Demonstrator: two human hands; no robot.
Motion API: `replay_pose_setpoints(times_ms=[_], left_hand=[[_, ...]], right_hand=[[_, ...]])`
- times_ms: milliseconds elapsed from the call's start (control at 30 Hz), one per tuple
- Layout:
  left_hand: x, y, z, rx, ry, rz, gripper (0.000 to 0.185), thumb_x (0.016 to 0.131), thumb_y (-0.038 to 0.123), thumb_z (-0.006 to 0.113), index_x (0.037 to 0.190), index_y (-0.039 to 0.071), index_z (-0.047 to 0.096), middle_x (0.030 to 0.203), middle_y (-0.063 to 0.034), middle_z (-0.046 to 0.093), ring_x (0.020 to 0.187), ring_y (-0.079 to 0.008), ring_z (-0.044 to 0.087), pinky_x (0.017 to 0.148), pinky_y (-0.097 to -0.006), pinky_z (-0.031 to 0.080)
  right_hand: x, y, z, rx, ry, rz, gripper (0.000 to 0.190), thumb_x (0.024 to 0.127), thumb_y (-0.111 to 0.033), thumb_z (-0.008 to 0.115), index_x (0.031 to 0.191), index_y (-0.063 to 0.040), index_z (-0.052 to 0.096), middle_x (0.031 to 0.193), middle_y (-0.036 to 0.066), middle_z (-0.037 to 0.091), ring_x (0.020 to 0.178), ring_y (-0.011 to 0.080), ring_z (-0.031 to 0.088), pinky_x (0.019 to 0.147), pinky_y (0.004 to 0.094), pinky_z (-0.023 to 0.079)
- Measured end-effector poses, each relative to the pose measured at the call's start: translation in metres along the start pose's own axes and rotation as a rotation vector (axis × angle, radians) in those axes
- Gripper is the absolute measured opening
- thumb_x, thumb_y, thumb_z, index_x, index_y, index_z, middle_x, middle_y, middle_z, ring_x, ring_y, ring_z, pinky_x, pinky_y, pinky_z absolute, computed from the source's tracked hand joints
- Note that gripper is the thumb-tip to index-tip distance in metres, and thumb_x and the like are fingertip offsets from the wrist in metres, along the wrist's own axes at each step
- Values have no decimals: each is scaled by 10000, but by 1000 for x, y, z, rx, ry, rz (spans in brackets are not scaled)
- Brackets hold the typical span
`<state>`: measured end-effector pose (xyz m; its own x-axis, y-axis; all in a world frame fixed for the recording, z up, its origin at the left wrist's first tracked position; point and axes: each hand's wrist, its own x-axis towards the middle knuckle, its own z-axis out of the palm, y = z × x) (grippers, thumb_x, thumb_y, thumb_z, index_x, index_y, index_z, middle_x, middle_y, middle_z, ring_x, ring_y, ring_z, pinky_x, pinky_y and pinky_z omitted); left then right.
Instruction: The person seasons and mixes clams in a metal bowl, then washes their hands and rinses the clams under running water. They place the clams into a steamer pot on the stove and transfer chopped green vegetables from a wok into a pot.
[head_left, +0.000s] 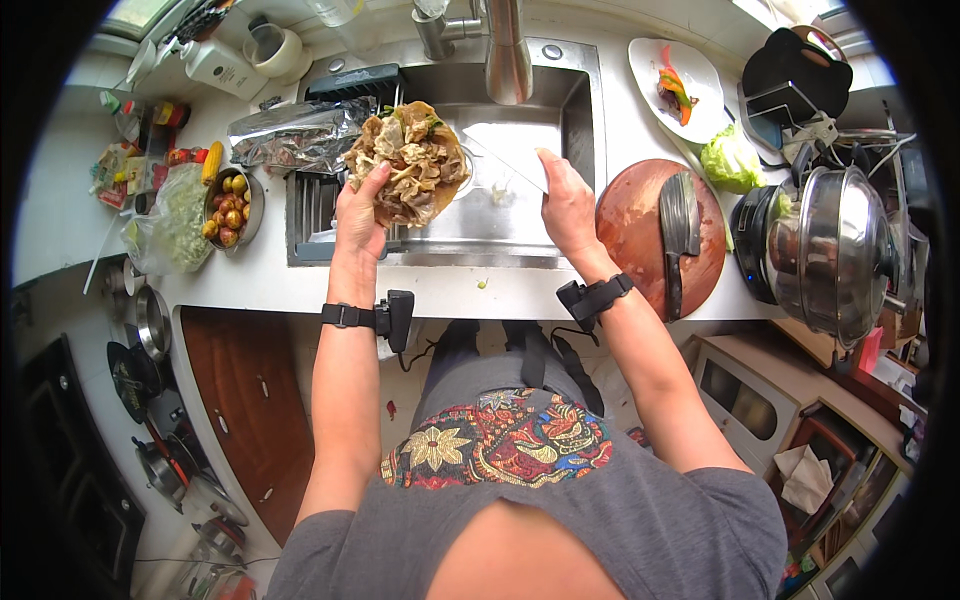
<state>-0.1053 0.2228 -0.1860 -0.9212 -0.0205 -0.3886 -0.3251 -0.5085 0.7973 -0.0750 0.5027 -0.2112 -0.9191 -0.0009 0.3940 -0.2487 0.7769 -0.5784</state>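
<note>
Over the left part of the steel sink (517, 139), my left hand (365, 212) holds a plate (452, 196) heaped with sliced, cooked-looking meat (409, 161), the thumb on its near left edge. My right hand (564, 199) is above the sink's right side, its fingers closed on the end of a thin, pale, straight item (504, 159) that slants up and left over the basin; whether it is a chopstick or something else, I cannot tell. A foil-covered tray (292, 135) lies just left of the meat, on the dish rack's side of the sink.
Right of the sink, a cleaver (679, 225) lies on a round wooden chopping board (626, 217). Beyond are a white plate (641, 71) with vegetable strips, lettuce (731, 161) and a steel steamer pot (840, 247). A bowl of small potatoes (255, 217) stands at left; the faucet (508, 67) overhangs the sink.
</note>
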Motion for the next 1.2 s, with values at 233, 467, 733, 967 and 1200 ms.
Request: replay_pose_setpoints(times_ms=[233,467,733,967,1200], left_hand=[[7,-15,4,28,19,21,526,844,173,697,1275,-4,454,1172,-120,598,1032,-218,621,888,-351,527],[14,-23,26,49,-10,-1,540,786,164,763,1216,-12,488,1136,-107,603,1006,-186,613,880,-311,499],[13,-40,51,59,-25,-91,532,769,167,781,1192,-6,510,1110,-105,612,980,-187,620,855,-310,512],[3,-52,80,294,-88,-110,573,755,165,784,1212,-27,496,1102,-111,621,996,-185,606,878,-307,490],[-43,-23,115,1402,-243,466,673,802,348,707,1283,-56,465,1328,-256,454,1224,-346,485,1004,-410,405]], right_hand=[[7,3,-3,26,16,181,449,785,100,470,1204,-61,484,1063,179,582,932,406,588,770,467,490],[-6,11,8,58,-26,233,499,763,109,480,1232,-57,448,1209,190,494,979,436,564,791,501,476],[-13,29,21,648,-82,612,398,849,59,456,1241,-4,437,1153,166,554,1044,301,569,889,377,474],[-19,-5,5,1537,-211,1092,540,1000,-447,362,1365,-50,369,1294,111,521,1153,248,551,924,440,504],[-49,-14,-19,1684,-87,1048,600,971,-506,385,1383,-69,381,1350,94,497,1206,255,514,1000,452,446]])
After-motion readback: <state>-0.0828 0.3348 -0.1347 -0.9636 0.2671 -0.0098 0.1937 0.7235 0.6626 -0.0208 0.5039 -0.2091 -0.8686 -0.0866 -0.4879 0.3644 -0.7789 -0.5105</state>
